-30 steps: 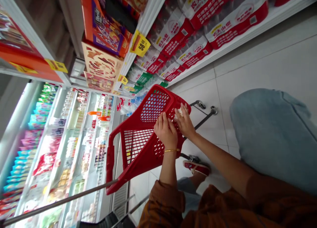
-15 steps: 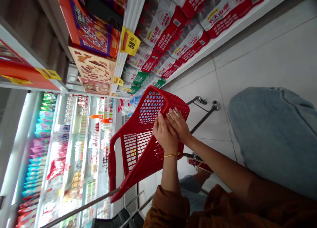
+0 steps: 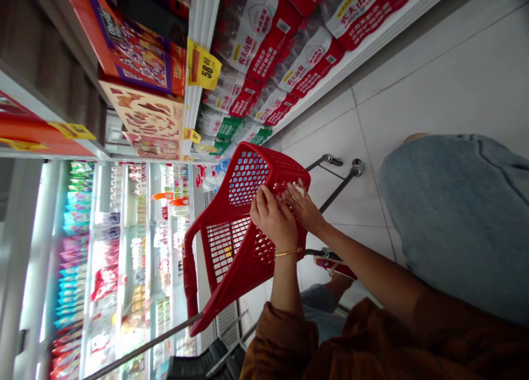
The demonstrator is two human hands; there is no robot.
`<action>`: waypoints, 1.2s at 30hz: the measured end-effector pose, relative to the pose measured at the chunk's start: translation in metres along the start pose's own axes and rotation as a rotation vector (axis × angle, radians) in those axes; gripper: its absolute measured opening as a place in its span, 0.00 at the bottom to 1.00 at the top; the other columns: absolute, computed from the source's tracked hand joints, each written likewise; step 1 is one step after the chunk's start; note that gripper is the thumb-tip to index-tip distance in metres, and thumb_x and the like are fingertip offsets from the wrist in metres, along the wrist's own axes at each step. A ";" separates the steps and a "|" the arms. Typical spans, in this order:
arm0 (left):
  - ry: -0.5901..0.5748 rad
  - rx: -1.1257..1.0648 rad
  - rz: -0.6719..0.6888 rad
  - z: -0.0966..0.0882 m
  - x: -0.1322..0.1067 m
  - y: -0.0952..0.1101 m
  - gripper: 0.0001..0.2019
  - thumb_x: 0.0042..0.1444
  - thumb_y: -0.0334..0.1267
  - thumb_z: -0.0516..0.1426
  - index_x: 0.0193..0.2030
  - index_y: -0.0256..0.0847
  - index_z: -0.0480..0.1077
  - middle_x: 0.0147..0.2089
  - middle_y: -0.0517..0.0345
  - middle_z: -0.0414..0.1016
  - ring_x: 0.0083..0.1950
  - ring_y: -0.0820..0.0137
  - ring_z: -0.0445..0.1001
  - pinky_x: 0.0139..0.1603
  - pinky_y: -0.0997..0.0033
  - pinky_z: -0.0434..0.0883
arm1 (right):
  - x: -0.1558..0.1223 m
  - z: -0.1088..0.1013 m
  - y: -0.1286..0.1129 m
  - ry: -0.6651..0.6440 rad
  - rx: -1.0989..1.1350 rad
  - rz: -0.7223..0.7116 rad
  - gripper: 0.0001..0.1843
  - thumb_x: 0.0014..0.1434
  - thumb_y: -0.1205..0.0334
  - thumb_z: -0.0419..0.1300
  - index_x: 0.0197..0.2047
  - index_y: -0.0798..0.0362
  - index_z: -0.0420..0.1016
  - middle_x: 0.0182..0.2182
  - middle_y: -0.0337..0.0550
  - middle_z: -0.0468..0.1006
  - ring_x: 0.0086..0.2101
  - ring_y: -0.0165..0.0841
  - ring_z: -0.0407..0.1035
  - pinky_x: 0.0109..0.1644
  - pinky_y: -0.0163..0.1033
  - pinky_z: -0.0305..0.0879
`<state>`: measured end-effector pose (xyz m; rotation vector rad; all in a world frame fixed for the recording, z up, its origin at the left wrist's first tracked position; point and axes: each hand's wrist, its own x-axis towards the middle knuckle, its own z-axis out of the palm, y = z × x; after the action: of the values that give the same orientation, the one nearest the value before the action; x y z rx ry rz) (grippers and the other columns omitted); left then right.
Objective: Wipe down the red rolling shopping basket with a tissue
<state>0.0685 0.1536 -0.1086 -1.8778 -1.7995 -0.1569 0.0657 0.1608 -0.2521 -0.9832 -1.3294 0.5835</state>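
My left hand (image 3: 273, 217), with a thin gold bracelet (image 3: 288, 252) at the wrist, lies against my right hand (image 3: 305, 208). The left fingers are loosely bent, slightly apart, with nothing visible in them. A small white thing (image 3: 301, 189), perhaps tissue, shows at the closed right fingers; its kind is unclear. Both palms are hidden. Behind my hands is a red plastic shopping cart (image 3: 235, 281) with lattice sides, seen sideways because the view is tilted. Whether my hands touch the cart cannot be told.
Bottled water (image 3: 308, 60) fills the low shelf beside the cart. Above it stand biscuit boxes (image 3: 142, 110) and a yellow price tag (image 3: 204, 64). Lit shelves of packets (image 3: 74, 259) line the far side. A denim-covered leg (image 3: 454, 220) and a red shoe (image 3: 336, 267) are over the tiled floor (image 3: 413, 77).
My fingers have gone from nearly straight to more bent, and my right hand has slid slightly away from the left. The white thing shows more. The view has shifted a little.
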 end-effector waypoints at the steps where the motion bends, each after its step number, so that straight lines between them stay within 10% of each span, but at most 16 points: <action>1: -0.002 0.002 -0.003 0.000 0.000 0.000 0.23 0.65 0.39 0.47 0.65 0.38 0.60 0.64 0.44 0.65 0.63 0.57 0.62 0.64 0.50 0.59 | -0.001 -0.002 0.001 -0.007 0.008 0.011 0.28 0.68 0.67 0.45 0.69 0.49 0.48 0.67 0.48 0.54 0.68 0.43 0.30 0.68 0.62 0.51; 13: -0.043 0.082 0.092 0.012 -0.004 -0.017 0.27 0.65 0.43 0.48 0.68 0.36 0.54 0.68 0.42 0.57 0.72 0.55 0.48 0.69 0.46 0.50 | -0.019 0.004 0.018 0.015 0.034 0.091 0.27 0.68 0.69 0.43 0.69 0.48 0.49 0.66 0.48 0.56 0.68 0.38 0.34 0.68 0.57 0.52; 21: -0.058 0.147 0.156 0.022 -0.008 -0.028 0.25 0.64 0.42 0.49 0.67 0.38 0.56 0.70 0.41 0.52 0.73 0.55 0.38 0.70 0.41 0.46 | -0.012 0.004 0.009 0.168 0.029 0.094 0.35 0.67 0.72 0.45 0.71 0.44 0.32 0.69 0.50 0.46 0.68 0.40 0.35 0.68 0.58 0.51; 28: 0.019 0.135 0.141 0.024 -0.012 -0.019 0.22 0.65 0.38 0.47 0.66 0.42 0.58 0.69 0.41 0.56 0.73 0.58 0.40 0.70 0.43 0.48 | 0.016 -0.007 -0.021 0.054 0.030 0.101 0.27 0.68 0.65 0.46 0.69 0.45 0.49 0.68 0.43 0.52 0.68 0.42 0.29 0.69 0.62 0.45; 36: 0.054 0.123 0.082 0.025 -0.012 -0.003 0.23 0.64 0.40 0.49 0.65 0.38 0.60 0.69 0.37 0.54 0.73 0.54 0.42 0.68 0.40 0.50 | 0.001 0.001 0.000 -0.033 -0.098 0.003 0.28 0.67 0.71 0.46 0.68 0.56 0.48 0.67 0.57 0.52 0.68 0.44 0.36 0.68 0.67 0.46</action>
<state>0.0580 0.1540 -0.1345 -1.8391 -1.6553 -0.0649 0.0652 0.1620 -0.2517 -1.0594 -1.3965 0.5427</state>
